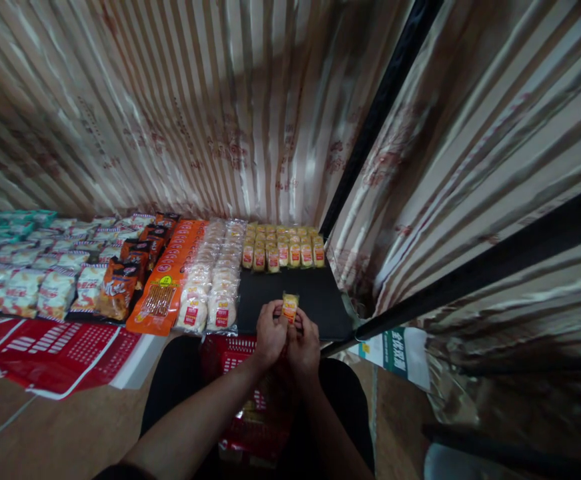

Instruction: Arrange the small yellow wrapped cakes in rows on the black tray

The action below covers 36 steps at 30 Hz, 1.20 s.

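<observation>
Between my two hands, over the front part of the black shelf (265, 288), is a small yellow snack packet (290, 307) with a red and white label. My left hand (271, 333) grips it from the left side, and my right hand (304, 340) closes on it from the right; the fingers partly cover its lower end. Behind, at the back right of the shelf, stand rows of similar yellow snack packets (285, 248). Under my forearms, a red basket (227, 353) with more packets sits between my knees, partly hidden.
To the left lie clear bags of rice crackers (223, 293), orange pretzel-stick packs (160, 293), orange-black bags (119, 287) and white snack bags (57, 293). A red bag (65, 353) hangs below the shelf edge. Black rack posts (380, 113) and a striped curtain (250, 100) stand behind and right.
</observation>
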{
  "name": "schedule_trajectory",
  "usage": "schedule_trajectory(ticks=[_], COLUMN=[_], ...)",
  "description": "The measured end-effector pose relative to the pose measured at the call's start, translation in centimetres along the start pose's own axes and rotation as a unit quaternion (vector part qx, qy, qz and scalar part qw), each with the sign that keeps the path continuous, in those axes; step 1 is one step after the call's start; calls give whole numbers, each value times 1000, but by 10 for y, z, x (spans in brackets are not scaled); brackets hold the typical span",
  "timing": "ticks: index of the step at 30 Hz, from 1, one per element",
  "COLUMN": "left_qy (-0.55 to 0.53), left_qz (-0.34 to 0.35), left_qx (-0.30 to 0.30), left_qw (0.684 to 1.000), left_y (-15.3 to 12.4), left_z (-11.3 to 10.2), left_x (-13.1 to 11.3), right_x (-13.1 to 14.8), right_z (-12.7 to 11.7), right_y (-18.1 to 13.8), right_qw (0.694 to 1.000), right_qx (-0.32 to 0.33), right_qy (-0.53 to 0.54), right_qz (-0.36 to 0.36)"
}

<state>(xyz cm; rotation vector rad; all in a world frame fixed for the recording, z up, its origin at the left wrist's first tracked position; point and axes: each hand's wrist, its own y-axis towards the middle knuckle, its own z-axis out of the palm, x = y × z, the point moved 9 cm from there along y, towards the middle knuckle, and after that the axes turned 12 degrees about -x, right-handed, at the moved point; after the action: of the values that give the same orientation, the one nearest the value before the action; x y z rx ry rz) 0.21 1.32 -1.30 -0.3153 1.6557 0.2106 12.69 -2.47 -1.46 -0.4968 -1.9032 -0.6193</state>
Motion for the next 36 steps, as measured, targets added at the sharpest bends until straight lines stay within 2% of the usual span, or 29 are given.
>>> schedule_trajectory(ticks=[4, 17, 26, 29, 34, 36], left_qy=[11, 45, 1, 4, 69, 88], left_qz=[8, 5, -23, -15, 13, 20], left_qx=[1, -9, 12, 1, -46, -42], left_qw=[1000, 999, 1000, 1000, 996, 995], left_y=[9, 38, 50, 54, 62, 65], left_z=[8, 29, 43, 43, 37, 39], left_x=[6, -1, -4, -6, -11, -13], right_x=[1, -3, -1, -2, -3, -5], right_z=[4, 21, 33, 38, 45, 48], right_y=[9, 44, 67, 73, 80, 82], right_qw=[1000, 999, 999, 999, 999, 999], right_qx=[-5, -16, -19, -16, -24, -27], right_qy=[-3, -27, -35, -34, -15, -10], right_qz=[-7, -16, -19, -9, -13, -15])
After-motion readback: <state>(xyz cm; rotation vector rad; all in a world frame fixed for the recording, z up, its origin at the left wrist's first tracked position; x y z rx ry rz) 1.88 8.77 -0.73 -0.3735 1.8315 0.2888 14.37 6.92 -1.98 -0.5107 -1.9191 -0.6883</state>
